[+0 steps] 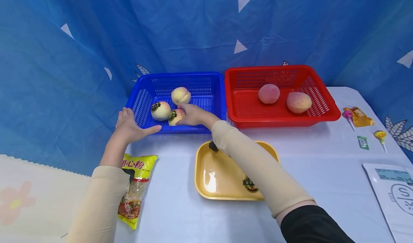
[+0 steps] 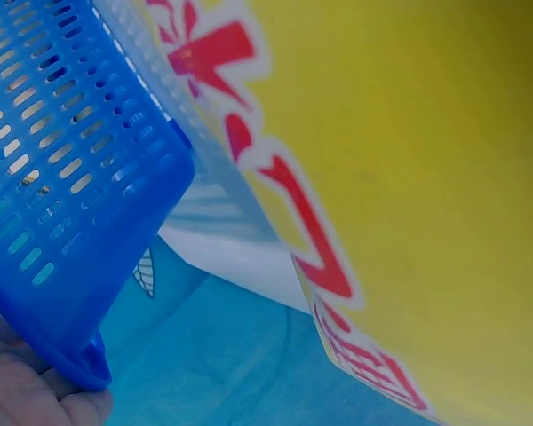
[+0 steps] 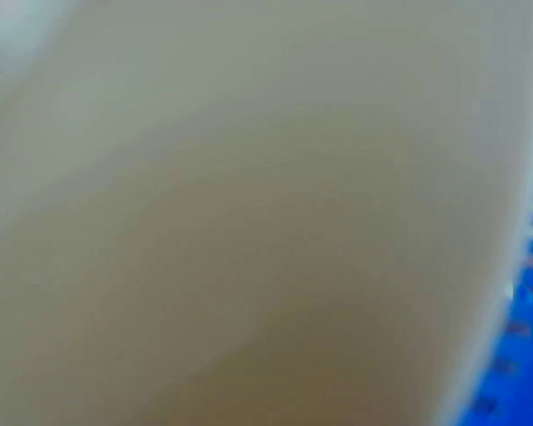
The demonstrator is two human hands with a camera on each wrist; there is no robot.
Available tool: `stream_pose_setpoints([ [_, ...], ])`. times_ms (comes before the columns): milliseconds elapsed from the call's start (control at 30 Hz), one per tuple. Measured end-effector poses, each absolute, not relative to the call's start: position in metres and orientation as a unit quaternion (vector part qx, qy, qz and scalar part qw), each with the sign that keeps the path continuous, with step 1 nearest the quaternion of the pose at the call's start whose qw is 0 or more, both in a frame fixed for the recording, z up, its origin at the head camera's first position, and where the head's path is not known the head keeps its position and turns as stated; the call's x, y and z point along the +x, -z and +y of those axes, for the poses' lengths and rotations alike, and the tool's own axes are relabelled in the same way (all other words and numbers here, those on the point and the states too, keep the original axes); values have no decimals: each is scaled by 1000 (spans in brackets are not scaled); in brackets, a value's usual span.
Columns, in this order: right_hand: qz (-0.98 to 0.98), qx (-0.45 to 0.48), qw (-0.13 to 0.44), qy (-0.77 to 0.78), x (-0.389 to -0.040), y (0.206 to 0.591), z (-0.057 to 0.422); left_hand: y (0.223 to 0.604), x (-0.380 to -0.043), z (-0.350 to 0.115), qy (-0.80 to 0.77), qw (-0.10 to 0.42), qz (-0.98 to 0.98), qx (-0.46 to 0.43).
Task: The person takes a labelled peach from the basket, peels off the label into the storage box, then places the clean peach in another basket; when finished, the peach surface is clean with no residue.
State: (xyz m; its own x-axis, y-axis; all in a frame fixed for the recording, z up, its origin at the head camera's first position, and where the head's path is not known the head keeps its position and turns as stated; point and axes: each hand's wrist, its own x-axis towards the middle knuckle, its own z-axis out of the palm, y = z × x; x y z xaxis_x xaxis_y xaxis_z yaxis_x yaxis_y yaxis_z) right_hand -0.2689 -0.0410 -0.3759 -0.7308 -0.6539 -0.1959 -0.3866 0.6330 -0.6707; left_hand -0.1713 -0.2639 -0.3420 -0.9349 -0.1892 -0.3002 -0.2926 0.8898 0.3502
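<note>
The round, pale-yellow, black-labelled peach, gripped by the right hand, lies at the near side of the blue plastic basket; the left hand spreads wide at its near-left corner. Grasping seems the step; next likely calls for a gentle lift.

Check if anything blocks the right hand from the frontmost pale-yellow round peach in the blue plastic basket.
Nothing visible: the right hand grips that pale-yellow round peach inside the blue plastic basket.
</note>
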Motion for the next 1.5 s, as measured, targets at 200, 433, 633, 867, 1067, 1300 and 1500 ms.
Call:
stream_pose_setpoints([
  [200,869,-260,246,342,-270,382,-34,342,-170,-263,-197,129,964,-127],
  [433,878,-267,213,337,-270,385,-32,341,-170,-260,-201,129,963,-125],
  [633,888,-284,167,322,-269,376,-23,342,-171,-260,-205,130,962,-125],
  [867,874,-295,155,355,-258,356,-2,342,-171,-261,-206,129,961,-130],
  [1067,868,-303,139,368,-241,338,25,340,-170,-260,-205,129,960,-138],
  [1300,845,-305,125,422,-219,322,64,332,-162,-246,-205,87,970,-100],
  [1500,824,-316,85,462,-204,319,92,315,-151,-200,-255,0,967,-26],
])
